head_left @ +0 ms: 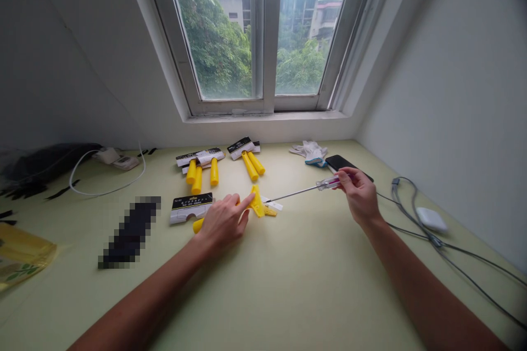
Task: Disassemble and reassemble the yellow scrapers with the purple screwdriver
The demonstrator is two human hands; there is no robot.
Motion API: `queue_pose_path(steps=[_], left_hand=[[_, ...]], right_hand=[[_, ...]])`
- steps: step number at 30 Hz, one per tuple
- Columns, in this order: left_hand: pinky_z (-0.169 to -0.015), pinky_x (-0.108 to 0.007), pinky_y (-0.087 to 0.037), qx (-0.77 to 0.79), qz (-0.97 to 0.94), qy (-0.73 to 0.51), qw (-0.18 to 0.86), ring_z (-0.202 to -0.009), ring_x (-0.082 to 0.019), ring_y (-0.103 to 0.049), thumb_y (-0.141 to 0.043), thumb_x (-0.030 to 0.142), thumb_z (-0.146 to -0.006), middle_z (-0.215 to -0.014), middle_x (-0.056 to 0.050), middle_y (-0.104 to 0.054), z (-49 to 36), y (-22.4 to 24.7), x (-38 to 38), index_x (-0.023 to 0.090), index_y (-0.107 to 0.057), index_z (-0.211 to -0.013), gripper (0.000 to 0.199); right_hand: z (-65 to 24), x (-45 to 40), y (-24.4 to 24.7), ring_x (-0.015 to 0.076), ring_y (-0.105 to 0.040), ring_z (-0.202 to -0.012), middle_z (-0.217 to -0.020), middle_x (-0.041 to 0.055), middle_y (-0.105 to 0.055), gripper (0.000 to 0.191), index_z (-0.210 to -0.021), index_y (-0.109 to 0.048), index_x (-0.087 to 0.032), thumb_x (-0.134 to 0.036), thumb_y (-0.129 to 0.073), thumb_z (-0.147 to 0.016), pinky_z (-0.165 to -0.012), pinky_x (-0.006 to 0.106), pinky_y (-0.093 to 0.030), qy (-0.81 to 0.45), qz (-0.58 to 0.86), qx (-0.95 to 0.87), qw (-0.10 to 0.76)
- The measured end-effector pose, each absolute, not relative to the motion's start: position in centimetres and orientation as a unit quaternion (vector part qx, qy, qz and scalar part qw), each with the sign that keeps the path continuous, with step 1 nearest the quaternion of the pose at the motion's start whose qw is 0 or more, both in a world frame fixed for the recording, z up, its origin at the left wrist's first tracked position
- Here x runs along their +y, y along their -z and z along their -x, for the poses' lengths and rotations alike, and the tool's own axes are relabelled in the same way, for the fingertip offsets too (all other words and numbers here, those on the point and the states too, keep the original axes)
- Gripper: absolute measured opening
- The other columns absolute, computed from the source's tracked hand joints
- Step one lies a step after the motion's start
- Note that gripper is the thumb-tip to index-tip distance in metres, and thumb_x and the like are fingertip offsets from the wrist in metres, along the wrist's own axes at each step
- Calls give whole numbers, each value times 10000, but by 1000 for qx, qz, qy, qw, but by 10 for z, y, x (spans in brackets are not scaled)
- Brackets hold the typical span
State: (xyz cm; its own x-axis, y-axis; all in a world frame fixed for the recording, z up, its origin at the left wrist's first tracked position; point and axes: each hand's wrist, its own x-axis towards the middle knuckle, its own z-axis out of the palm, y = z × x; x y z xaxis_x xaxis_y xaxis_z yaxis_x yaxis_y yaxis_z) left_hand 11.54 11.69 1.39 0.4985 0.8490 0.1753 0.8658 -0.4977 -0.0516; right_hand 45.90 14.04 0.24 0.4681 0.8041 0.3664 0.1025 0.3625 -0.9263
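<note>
My left hand [222, 219] is closed around a yellow plastic scraper [257, 203], with the index finger laid along its wide head. The end of the handle pokes out on the left under my hand. In my right hand [359, 193] is a screwdriver [296, 193], pinched by its clear handle between thumb and fingers. Its long metal shaft points left, and the tip is at the scraper's head; whether it touches is too small to tell. Behind the head lie a small yellow piece [270, 211] and a white slip [276, 204]. A black-and-white header card [191, 207] lies beside my left hand.
Several yellow handles with cards [197, 175] lie at the back, with two more [252, 164] to their right. White gloves [309, 151], a black phone [340, 162], grey cables [432, 238] and a white case [431, 219] are on the right. A pixelated dark object [130, 233] lies left.
</note>
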Motion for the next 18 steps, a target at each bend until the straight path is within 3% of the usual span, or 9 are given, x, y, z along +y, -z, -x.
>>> queue_pose_path(steps=[6, 12, 18], left_hand=[[-667, -288, -428, -426, 904, 37, 16, -823, -185, -541, -406, 268, -930, -974, -52, -565, -93, -10, 87, 318, -426, -1376, 449], [-642, -283, -444, -543, 838, 31, 41, -805, -194, -578, -377, 279, -956, -975, -71, -566, -93, -5, 101, 245, -425, -1361, 410], [-655, -295, -459, -575, 818, 3, 32, -879, -231, -607, -451, 274, -922, -963, -86, -604, -103, -7, 114, 188, -529, -1160, 264]], right_hand=[[-462, 143, 0, 138, -625, -637, -760, 20, -666, 322, -906, -641, -182, -445, -730, -743, -576, 281, -565, -232, 513, -441, 699], [-459, 143, 1, 129, -629, -623, -762, 15, -664, 314, -908, -637, -182, -432, -734, -745, -574, 269, -566, -243, 509, -433, 703], [-457, 144, 4, 116, -633, -611, -777, 10, -659, 318, -916, -635, -178, -420, -742, -739, -577, 255, -567, -249, 501, -417, 717]])
